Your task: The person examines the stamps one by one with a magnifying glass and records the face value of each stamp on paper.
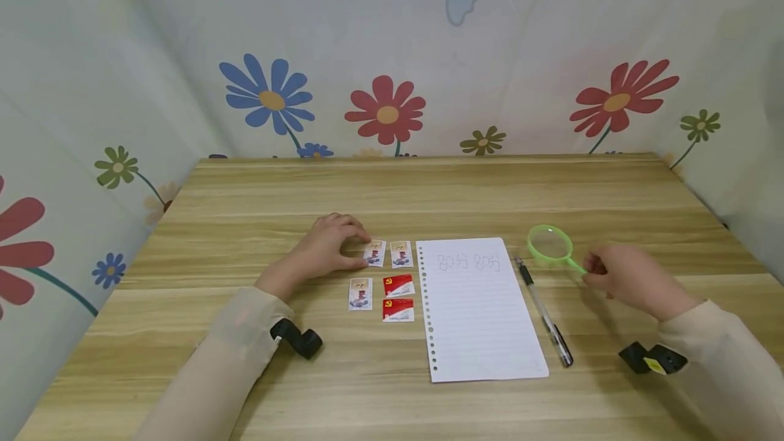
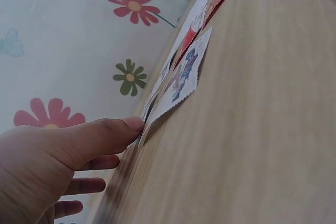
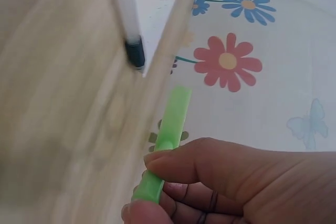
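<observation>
My right hand point(image 1: 633, 278) pinches the handle of a green magnifying glass point(image 1: 531, 245). In the right wrist view the thumb presses on the green handle point(image 3: 176, 111); the lens lies outside that view. My left hand point(image 1: 324, 247) rests on the table with thumb and index finger spread at the left edge of a white stamp point(image 1: 376, 254). Its thumb point(image 2: 105, 135) touches near the stamp's edge in the left wrist view. Around it lie another white stamp point(image 1: 401, 254), a lower white stamp point(image 1: 360, 294) and two red-and-white stamps, the upper stamp point(image 1: 399, 285) and the lower stamp point(image 1: 398, 310).
Right of the stamps lies a lined, punched sheet of paper point(image 1: 484, 325) with pencil-grey writing at its top. A capped pen point(image 1: 545, 312) lies along the sheet's right side. The wooden table point(image 1: 429, 189) ends against a flowered cloth point(image 1: 343, 33).
</observation>
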Available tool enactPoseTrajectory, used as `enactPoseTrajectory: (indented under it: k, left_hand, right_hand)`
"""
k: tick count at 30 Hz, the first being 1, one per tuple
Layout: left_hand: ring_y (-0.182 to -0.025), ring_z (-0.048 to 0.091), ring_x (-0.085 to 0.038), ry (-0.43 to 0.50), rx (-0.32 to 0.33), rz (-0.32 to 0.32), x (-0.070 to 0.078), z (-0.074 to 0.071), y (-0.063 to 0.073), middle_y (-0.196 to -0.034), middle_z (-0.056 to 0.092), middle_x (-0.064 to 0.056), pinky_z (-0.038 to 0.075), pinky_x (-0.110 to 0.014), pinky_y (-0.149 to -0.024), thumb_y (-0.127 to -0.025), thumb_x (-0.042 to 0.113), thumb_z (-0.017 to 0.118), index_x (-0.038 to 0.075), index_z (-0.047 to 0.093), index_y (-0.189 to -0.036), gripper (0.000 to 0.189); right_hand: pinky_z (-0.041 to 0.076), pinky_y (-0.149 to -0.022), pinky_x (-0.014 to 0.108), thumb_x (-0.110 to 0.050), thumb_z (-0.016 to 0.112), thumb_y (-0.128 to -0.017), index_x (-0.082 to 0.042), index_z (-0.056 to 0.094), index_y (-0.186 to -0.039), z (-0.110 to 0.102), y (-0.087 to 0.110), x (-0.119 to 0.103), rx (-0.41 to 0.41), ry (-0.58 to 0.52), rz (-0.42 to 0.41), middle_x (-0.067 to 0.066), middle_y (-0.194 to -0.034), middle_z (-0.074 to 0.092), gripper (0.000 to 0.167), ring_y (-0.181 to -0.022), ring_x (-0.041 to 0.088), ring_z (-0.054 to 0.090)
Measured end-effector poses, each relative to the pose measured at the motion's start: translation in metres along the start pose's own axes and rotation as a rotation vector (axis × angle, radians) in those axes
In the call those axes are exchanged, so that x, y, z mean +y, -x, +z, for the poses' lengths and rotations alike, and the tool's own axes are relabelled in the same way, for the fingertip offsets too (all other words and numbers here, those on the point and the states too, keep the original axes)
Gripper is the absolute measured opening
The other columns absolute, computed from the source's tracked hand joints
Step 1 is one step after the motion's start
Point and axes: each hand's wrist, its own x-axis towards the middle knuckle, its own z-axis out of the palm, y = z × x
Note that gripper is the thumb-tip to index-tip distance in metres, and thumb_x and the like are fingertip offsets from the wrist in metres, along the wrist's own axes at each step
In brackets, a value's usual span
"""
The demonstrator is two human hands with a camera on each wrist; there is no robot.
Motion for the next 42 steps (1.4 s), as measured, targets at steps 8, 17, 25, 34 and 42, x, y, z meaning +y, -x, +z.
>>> enactPoseTrajectory:
  k: [8,17,25,34,42]
  left_hand:
    - [-0.115,0.047,-0.028,-0.003,-0.003,0.008,0.002,-0.001,0.000,-0.116,0.059,-0.007,0.029,-0.049,-0.102,-0.080,0.035,0.075,0.012,0.068,-0.110,0.039]
    - [-0.114,0.047,-0.028,-0.001,0.006,0.011,0.000,0.000,0.000,-0.116,0.059,-0.006,0.030,-0.048,-0.102,-0.080,0.036,0.075,0.012,0.068,-0.110,0.039]
    - [-0.112,0.048,-0.027,0.002,0.004,0.008,-0.001,0.000,0.000,-0.116,0.059,-0.006,0.031,-0.048,-0.101,-0.079,0.037,0.075,0.013,0.068,-0.110,0.040]
    - [-0.113,0.048,-0.027,0.001,0.000,0.004,-0.002,0.000,0.000,-0.116,0.059,-0.005,0.030,-0.047,-0.101,-0.079,0.037,0.075,0.014,0.068,-0.110,0.040]
    - [-0.113,0.047,-0.027,-0.004,0.005,0.006,-0.001,0.001,0.000,-0.116,0.059,-0.005,0.030,-0.047,-0.101,-0.079,0.038,0.075,0.014,0.068,-0.109,0.040]
  right_hand:
    - [0.046,-0.048,0.026,-0.003,0.066,-0.083,-0.002,0.057,-0.080,-0.021,-0.017,-0.033,0.010,0.031,-0.033,0.000,-0.068,0.055,0.010,-0.055,0.012,0.050]
    - [0.041,-0.053,0.028,-0.004,0.068,-0.083,-0.005,0.058,-0.078,-0.019,-0.048,-0.080,0.006,0.082,-0.137,-0.001,-0.065,0.053,0.011,-0.058,0.014,0.045]
    - [0.041,-0.055,0.028,-0.005,0.065,-0.085,-0.005,0.058,-0.080,-0.010,-0.070,-0.109,-0.018,0.069,-0.194,0.000,-0.066,0.053,0.009,-0.058,0.014,0.046]
    - [0.044,-0.059,0.027,-0.006,0.068,-0.085,-0.005,0.060,-0.084,0.011,-0.091,-0.131,-0.016,0.068,-0.246,0.000,-0.070,0.055,0.008,-0.063,0.014,0.048]
    - [0.046,-0.061,0.025,-0.009,0.069,-0.085,-0.008,0.061,-0.085,0.030,-0.098,-0.147,-0.004,0.103,-0.309,-0.002,-0.074,0.056,0.008,-0.067,0.014,0.051]
